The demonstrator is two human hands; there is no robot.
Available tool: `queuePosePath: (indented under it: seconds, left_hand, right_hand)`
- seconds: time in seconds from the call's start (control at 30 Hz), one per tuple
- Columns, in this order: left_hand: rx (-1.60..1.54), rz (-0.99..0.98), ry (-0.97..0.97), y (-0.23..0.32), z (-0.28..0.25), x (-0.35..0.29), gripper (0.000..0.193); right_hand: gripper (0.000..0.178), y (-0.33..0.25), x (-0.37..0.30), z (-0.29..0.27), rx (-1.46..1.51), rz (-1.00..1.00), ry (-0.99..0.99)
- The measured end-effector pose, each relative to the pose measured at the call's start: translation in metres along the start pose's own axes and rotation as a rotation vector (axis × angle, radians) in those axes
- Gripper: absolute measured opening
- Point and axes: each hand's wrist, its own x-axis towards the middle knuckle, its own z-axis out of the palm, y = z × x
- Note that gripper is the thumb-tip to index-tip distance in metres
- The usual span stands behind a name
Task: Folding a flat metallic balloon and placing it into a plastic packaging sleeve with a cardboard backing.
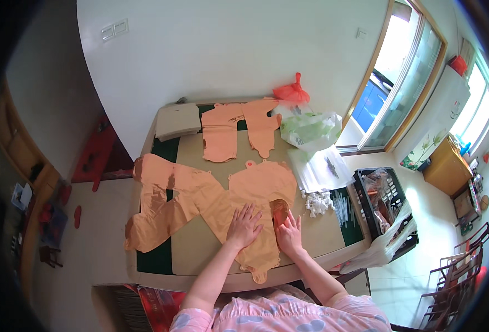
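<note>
A flat, uninflated rose-gold foil balloon (261, 185) with a curved outline lies on the table in front of me. My left hand (244, 226) rests palm down on its middle, fingers stretched out. Just to the right, my right hand (289, 232) lies at the balloon's inner edge with its fingers extended, next to a shiny folded patch of foil (279, 212). Another flat foil balloon (161, 202) spreads out to the left and meets the first one. Farther back lie two more pieces, a broad foil balloon (220, 135) and a narrow foil balloon (261, 127).
A stack of grey-brown sheets (178, 122) stands at the back left. Along the right are a white-green plastic bag (311, 130), clear plastic sleeves (322, 171), a white tangled pile (318, 203), thin straws (344, 210) and a black crate (374, 182). A red bag (292, 93) sits by the wall.
</note>
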Motion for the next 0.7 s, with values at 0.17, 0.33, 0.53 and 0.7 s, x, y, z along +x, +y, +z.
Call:
queuePosePath:
  seconds: [0.17, 0.33, 0.53, 0.7]
  left_hand:
    - [-0.001, -0.038, -0.037, 0.002, -0.003, 0.001, 0.056]
    - [-0.007, -0.016, -0.003, 0.000, -0.002, 0.002, 0.059]
    - [-0.154, -0.069, 0.102, -0.005, 0.003, 0.003, 0.058]
    - [-0.308, -0.031, 0.287, 0.009, -0.020, 0.031, 0.052]
  right_hand:
    - [0.041, -0.020, 0.012, -0.011, 0.115, -0.036, -0.006]
    - [0.044, -0.020, 0.017, -0.015, 0.187, -0.121, -0.111]
    - [0.043, -0.018, 0.016, -0.019, 0.184, -0.171, -0.116]
    - [0.043, -0.013, 0.013, -0.017, 0.198, -0.153, -0.099]
